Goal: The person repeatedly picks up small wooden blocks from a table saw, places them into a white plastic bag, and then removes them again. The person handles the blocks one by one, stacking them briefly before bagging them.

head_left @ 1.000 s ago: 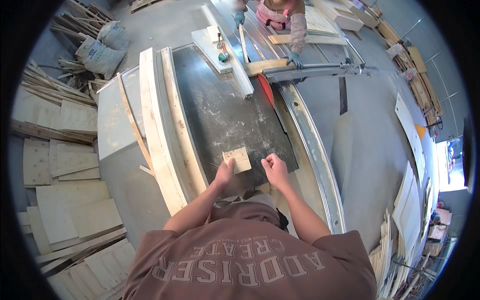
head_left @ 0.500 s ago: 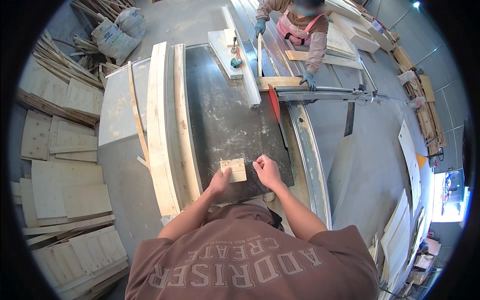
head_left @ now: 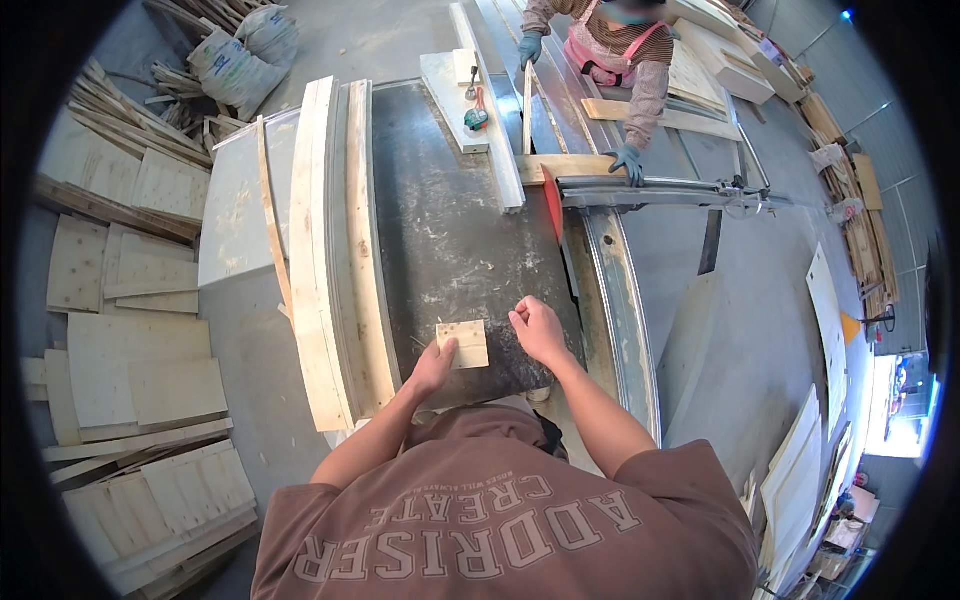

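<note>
My left hand [head_left: 431, 368] grips a small square piece of pale wood board [head_left: 464, 346] by its left side, the thumb lying on its upper face. The board is held over the near part of a dark, dusty machine tabletop [head_left: 450, 240]. To the right of the board, apart from it, my right hand [head_left: 540, 328] is curled into a loose fist above the tabletop, with nothing showing in the fingers.
Long boards [head_left: 318, 250] lie along the table's left side. A metal fence [head_left: 490, 110] and a red guard [head_left: 552, 202] stand ahead. Across the machine, a co-worker's gloved hand [head_left: 628, 162] rests by a wooden strip [head_left: 567, 167]. Plywood stacks [head_left: 140, 370] lie at left.
My left hand keeps its hold on the small wood board, which sits slightly further left in view. My right hand stays curled. The whole view has shifted a little.
</note>
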Available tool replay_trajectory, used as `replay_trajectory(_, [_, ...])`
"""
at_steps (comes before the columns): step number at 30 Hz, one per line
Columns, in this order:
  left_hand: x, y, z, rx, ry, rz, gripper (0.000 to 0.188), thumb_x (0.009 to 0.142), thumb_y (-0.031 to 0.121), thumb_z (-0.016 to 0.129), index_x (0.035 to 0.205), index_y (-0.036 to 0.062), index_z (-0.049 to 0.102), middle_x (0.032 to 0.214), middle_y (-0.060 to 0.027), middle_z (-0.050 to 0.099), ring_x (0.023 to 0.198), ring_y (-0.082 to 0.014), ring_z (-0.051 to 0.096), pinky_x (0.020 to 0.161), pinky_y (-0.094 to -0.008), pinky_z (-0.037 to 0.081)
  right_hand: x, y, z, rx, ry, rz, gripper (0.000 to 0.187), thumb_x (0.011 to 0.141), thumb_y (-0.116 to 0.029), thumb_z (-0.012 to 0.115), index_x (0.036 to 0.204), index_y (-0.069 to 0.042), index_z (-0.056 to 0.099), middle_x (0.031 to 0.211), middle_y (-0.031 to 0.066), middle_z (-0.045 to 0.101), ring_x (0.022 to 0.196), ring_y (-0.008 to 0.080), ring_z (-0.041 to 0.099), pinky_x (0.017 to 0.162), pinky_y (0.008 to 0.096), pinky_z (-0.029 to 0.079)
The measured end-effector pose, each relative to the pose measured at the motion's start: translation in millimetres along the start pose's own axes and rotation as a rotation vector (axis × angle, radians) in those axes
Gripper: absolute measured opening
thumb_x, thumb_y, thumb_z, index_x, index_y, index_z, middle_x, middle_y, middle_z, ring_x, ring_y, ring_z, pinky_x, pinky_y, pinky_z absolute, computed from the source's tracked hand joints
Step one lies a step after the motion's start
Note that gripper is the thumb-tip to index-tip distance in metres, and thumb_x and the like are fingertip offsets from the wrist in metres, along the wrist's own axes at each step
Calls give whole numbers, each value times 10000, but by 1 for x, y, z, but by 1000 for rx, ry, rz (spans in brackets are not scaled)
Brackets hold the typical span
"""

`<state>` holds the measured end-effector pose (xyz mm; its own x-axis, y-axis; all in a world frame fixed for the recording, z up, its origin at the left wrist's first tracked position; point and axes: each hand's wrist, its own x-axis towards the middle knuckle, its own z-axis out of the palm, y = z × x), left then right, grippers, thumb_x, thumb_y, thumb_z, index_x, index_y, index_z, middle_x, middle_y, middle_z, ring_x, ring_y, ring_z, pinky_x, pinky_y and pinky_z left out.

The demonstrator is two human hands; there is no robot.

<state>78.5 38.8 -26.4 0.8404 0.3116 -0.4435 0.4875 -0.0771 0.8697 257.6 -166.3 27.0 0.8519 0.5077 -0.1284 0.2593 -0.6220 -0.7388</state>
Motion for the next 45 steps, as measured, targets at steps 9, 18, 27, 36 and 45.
replay_trajectory(9, [7,-29,3,15,39,25,577,1174,519,456,1272,-14,654,916,40,574,817,-98,465,733,-304,445,17,1,0,-136,-4,-68,207,980,-213,747,1019,-40,642,998,167,722,996,397,697,863,509,552])
replay_trajectory(18, [7,-32,3,-1,16,-14,612,1173,529,451,1357,-21,644,955,25,607,833,-106,482,759,-317,461,21,10,9,-264,-28,-86,166,956,-175,745,1011,-44,659,1013,163,718,1038,389,676,906,512,537])
replay_trajectory(27, [3,-25,2,-40,-18,-40,601,1188,463,433,1471,-52,557,1404,-135,679,1304,-211,598,1174,-387,434,112,24,7,-1093,-74,-365,428,895,-126,725,1297,13,685,1305,152,670,1299,317,565,1115,442,412])
replay_trajectory(36, [-12,6,-1,-65,-31,-109,645,1160,479,467,1573,-16,469,1492,-260,632,1432,-357,581,1207,-431,417,254,96,33,-1386,56,-286,673,912,-223,753,1497,34,541,1436,202,633,1383,343,533,1205,466,338])
replay_trajectory(45, [-12,-12,4,-354,-23,-206,576,1160,418,513,1555,-1,502,1484,-182,648,1386,-258,580,1211,-403,401,103,-80,-38,-690,-353,-331,834,621,-287,923,1307,-10,539,1263,215,580,1188,397,564,1079,496,460])
